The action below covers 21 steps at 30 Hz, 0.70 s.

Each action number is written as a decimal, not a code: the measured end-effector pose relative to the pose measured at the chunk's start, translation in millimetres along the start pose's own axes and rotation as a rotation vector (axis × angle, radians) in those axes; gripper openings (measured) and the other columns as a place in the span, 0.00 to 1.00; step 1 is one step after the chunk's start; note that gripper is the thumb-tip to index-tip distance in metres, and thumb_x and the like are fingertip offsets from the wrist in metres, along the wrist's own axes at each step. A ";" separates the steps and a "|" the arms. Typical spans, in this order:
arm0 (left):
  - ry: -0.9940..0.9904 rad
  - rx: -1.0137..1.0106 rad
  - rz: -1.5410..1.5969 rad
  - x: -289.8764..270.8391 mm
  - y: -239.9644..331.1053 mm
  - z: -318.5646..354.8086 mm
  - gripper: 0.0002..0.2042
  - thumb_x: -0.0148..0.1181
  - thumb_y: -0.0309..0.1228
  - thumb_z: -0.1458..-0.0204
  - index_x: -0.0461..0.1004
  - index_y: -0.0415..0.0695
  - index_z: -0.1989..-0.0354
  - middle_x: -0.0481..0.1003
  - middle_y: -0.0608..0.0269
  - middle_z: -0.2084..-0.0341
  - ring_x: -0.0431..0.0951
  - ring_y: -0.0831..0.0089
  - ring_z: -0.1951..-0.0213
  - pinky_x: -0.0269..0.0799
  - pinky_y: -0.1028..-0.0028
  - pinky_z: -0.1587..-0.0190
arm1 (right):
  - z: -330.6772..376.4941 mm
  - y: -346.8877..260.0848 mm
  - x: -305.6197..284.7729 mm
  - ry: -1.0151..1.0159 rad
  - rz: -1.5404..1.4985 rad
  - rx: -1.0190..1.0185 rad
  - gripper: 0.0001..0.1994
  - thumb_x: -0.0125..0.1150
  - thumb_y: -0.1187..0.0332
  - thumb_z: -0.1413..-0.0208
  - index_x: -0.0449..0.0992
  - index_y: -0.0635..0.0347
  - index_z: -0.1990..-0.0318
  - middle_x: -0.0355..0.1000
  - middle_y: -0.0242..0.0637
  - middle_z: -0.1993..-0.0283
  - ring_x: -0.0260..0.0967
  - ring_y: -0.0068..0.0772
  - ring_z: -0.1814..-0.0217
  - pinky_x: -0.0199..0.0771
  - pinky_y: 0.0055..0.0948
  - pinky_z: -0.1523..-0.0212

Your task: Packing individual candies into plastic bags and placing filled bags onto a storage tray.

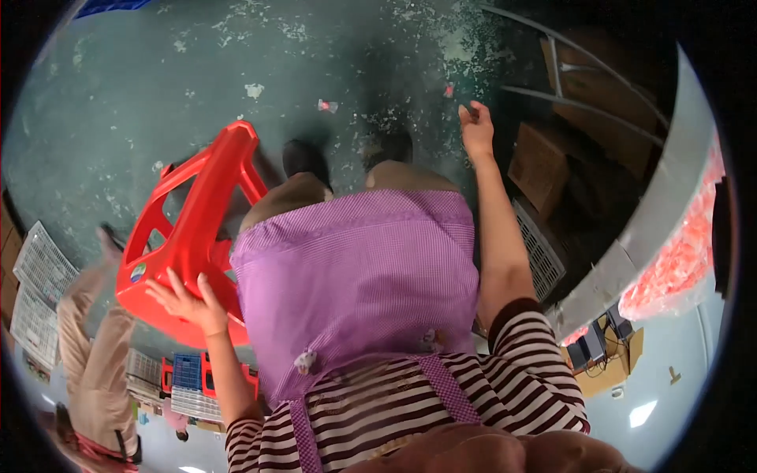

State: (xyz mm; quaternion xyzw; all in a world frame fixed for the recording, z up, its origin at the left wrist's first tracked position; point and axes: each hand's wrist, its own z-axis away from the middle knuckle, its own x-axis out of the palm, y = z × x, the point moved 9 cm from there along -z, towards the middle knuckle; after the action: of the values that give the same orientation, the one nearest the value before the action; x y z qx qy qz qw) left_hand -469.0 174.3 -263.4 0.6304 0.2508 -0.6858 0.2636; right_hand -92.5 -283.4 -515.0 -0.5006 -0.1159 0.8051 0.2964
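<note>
Your left hand [188, 303] gripped the seat edge of a red plastic stool [193, 229], glossy, tilted on its side above the green floor [158, 79], beside your purple apron [355, 276]. Your right hand [476, 126] hung free, fingers seemingly loosely curled, holding nothing.

One red plastic stool [193, 229], two cardboard boxes [544, 162] (stacked under the bench), two white wire baskets [39, 268].

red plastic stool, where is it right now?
Head view, person's left: the red plastic stool is tilted beside the purple apron, with the left hand gripping its seat.
</note>
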 end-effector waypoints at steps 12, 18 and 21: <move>-0.043 -0.037 0.095 0.8 8.9 3.4 0.28 0.45 0.41 0.43 0.49 0.44 0.36 0.37 0.47 0.34 0.36 0.49 0.34 0.31 0.52 0.35 | -155.6 174.5 130.4 -0.085 -0.133 -0.154 0.16 0.64 0.66 0.53 0.67 0.54 0.58 0.68 0.29 0.70 0.65 0.29 0.67 0.67 0.28 0.62; -0.052 -0.041 0.081 -14.4 10.3 5.1 0.29 0.47 0.40 0.43 0.47 0.46 0.36 0.36 0.47 0.34 0.37 0.49 0.34 0.36 0.52 0.36 | -56.5 38.1 214.6 -0.474 0.252 -0.422 0.13 0.57 0.72 0.51 0.67 0.54 0.57 0.68 0.41 0.66 0.68 0.40 0.63 0.69 0.35 0.60; -0.071 -0.055 0.094 -2.0 6.2 7.3 0.28 0.45 0.38 0.43 0.46 0.43 0.36 0.36 0.47 0.34 0.38 0.52 0.34 0.40 0.56 0.36 | 18.5 -65.1 230.4 -0.562 0.073 -0.932 0.13 0.50 0.69 0.47 0.66 0.54 0.53 0.68 0.46 0.59 0.67 0.51 0.55 0.68 0.41 0.57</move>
State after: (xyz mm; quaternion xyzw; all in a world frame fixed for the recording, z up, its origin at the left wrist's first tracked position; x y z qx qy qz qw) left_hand -470.0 164.9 -260.9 0.6094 0.2299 -0.6873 0.3214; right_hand -159.6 -92.8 -644.7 -0.3482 -0.5177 0.7810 -0.0274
